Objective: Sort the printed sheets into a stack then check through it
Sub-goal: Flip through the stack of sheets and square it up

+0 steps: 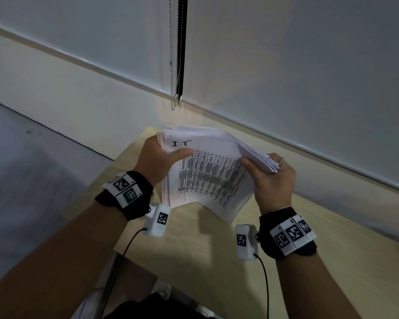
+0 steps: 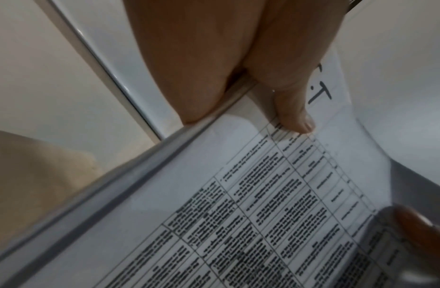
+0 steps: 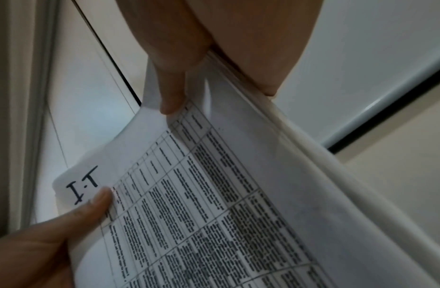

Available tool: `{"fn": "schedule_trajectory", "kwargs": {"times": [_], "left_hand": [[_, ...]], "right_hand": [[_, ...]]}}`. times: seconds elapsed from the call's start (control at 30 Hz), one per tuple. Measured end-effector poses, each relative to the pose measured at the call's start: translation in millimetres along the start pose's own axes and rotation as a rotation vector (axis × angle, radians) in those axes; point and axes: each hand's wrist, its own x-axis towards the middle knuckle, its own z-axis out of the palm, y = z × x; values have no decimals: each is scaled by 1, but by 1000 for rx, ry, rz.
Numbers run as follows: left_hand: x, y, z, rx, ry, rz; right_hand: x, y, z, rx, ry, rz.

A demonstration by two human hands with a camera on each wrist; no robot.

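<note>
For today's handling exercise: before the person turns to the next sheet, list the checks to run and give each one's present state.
1. Left hand grips the stack, thumb on top: ok.
2. Right hand holds the lifted sheets at the opposite edge: ok.
3. Top printed page readable, handwritten "I.T" visible: ok.
4. Stack edges squared: not ok, sheets fan out.
5. Stack held above the table: ok.
6. Page order correct: cannot tell.

We are wearing black wrist straps (image 1: 134, 199) carrying white blocks printed with black square codes, lower centre of the frame. White camera pods (image 1: 157, 219) are trailing black cables (image 1: 122, 252). A ring (image 1: 280, 160) is showing at right.
</note>
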Motion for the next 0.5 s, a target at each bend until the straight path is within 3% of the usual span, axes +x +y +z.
{"fn": "schedule_trajectory", "kwargs": {"times": [0.1, 0.3, 0.5], "left_hand": [[-1, 3, -2, -32, -8, 33], [-16, -14, -2, 44, -60, 38], [-17, -8, 12, 75, 69, 61]], "right_hand": [[-2, -1, -10, 26, 18, -45], [-20, 14, -12, 15, -82, 109], [-21, 9, -5, 34, -2, 84]]}}
